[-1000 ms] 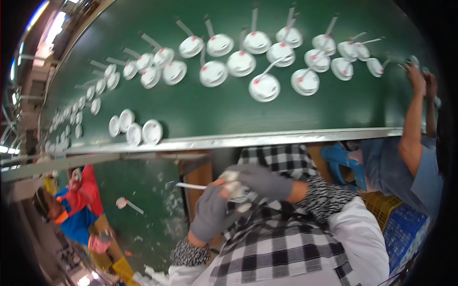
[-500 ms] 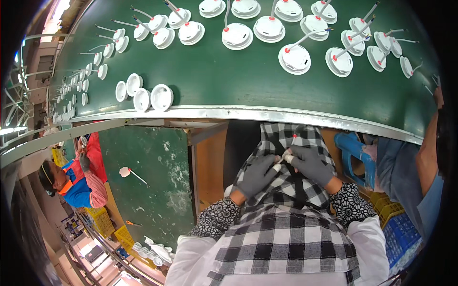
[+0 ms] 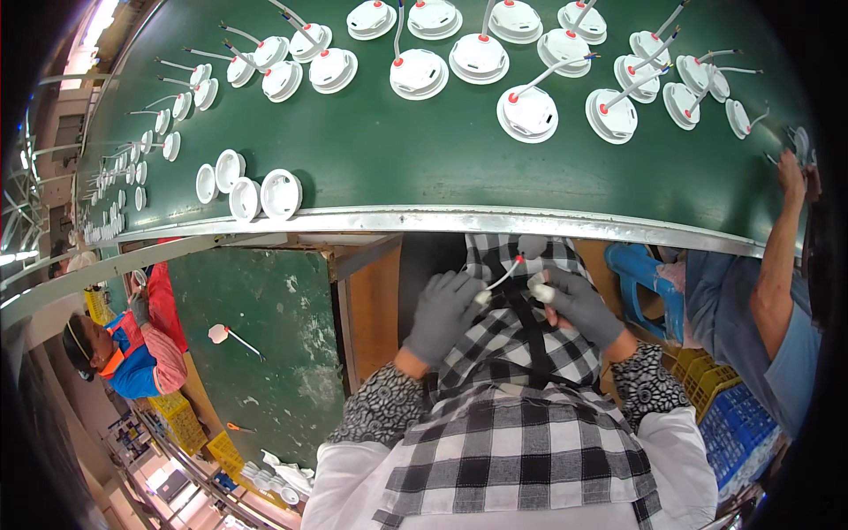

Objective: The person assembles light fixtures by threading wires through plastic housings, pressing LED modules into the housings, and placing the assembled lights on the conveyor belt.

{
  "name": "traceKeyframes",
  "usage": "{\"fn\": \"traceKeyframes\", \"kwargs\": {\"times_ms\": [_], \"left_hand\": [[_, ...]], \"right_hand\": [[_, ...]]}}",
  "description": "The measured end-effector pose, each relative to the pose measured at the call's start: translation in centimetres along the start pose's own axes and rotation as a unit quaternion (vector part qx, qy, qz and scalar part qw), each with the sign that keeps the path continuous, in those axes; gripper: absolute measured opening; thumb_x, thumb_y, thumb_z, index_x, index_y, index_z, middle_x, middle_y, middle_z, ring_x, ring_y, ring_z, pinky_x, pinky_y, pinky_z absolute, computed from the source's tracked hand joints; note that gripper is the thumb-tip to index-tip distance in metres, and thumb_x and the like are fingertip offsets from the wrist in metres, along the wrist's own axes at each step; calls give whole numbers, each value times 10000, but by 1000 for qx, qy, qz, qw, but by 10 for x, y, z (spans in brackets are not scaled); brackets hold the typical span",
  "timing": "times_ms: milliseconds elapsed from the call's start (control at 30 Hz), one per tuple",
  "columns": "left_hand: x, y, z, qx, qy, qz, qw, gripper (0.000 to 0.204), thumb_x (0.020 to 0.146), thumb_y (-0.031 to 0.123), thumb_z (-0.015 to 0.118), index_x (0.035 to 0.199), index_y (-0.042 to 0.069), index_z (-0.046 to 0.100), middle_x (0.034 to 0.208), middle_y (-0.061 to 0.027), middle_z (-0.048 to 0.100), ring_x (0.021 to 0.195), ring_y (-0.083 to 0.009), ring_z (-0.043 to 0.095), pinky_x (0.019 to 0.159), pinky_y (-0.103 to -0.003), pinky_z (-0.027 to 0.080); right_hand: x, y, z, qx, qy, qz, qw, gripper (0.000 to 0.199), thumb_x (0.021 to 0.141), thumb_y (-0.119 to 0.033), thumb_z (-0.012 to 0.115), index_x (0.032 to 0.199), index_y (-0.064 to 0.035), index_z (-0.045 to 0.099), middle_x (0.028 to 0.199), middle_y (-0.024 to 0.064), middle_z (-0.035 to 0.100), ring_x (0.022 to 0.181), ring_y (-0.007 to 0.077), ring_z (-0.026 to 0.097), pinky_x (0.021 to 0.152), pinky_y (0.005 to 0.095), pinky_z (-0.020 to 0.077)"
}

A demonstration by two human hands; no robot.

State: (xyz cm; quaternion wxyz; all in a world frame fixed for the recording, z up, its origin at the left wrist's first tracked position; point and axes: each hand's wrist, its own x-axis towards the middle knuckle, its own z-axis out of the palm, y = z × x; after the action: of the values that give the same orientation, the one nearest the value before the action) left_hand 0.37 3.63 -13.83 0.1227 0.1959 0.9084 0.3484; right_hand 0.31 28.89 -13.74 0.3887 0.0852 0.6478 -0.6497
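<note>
The green tabletop (image 3: 371, 159) is the largest thing, and its far edge is cut off by the frame. The checked apron (image 3: 530, 459) fills the lower middle. At the right, a co-worker's arm (image 3: 777, 256) reaches over the tabletop — the hand there is partly lost in the dark rim. The person's 2 gloved hands are apart above the lap: the left hand (image 3: 444, 314) has its fingertips at the lower end of a white cable (image 3: 503, 277); the right hand (image 3: 579, 305) is half curled, and I cannot tell if either grips something. The cable's upper end has a red collar (image 3: 519, 259) — the grey shape (image 3: 533, 245) behind it is unclear.
</note>
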Motion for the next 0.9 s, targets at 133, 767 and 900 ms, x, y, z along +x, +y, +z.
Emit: {"fn": "traceKeyframes", "kwargs": {"times_ms": [133, 767, 900], "left_hand": [[-20, 11, -34, 181, 75, 145, 970, 225, 680, 97, 665, 896, 80, 604, 894, -47, 579, 869, -219, 574, 742, -381, 451], [-11, 58, -63, -264, -103, -112, 953, 233, 965, 171, 478, 1118, 10, 552, 704, -89, 581, 598, -162, 545, 585, -295, 437], [-12, 58, -68, -323, -174, -162, 916, 252, 991, 219, 465, 1115, 19, 556, 648, -62, 553, 565, -150, 515, 563, -291, 417]], "right_hand": [[-5, -11, 10, 329, -114, 119, 930, 552, 963, -530, 431, 1205, -41, 513, 681, -7, 496, 496, 106, 488, 393, 181, 318], [-1, -61, 27, 122, -120, 10, 985, 274, 943, -270, 551, 1055, -20, 568, 751, 31, 604, 563, 64, 568, 501, 196, 428], [-3, -74, 26, 39, -128, -22, 991, 259, 942, -274, 558, 932, -21, 611, 614, 15, 563, 494, 72, 550, 482, 210, 432]]}}
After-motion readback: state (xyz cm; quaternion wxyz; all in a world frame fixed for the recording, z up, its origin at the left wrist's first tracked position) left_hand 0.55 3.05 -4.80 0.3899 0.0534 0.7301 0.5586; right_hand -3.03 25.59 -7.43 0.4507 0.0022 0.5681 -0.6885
